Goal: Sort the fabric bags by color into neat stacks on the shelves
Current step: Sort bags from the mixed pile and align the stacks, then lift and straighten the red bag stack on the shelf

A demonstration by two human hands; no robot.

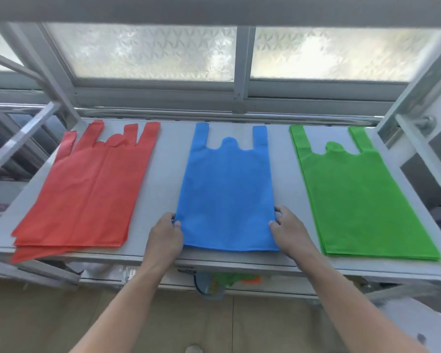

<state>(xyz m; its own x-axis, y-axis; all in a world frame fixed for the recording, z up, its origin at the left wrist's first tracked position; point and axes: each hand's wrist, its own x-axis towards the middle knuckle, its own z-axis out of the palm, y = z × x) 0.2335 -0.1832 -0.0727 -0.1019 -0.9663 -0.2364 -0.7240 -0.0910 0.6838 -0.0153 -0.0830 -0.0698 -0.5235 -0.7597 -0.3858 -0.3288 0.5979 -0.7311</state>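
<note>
Pinching flat, smooth blue bags at both lower side edges with left hand and right hand; between skewed red stack and tidy green stack on shelf.

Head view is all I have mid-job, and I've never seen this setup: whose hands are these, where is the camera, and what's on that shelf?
There is no machine here. A person works bare-handed, and the one picture comes from a wide-angle camera on their head, looking forward and down. The left hand and right hand each pinch a lower side edge of the blue fabric vest-style bag, which lies flat mid-shelf. I cannot tell whether more blue bags lie beneath it. On the grey metal shelf the red fabric bag stack lies to the left, fanned unevenly and hanging over the front edge. The green fabric bag stack lies to the right, squared up. Behind is a frosted window.
</note>
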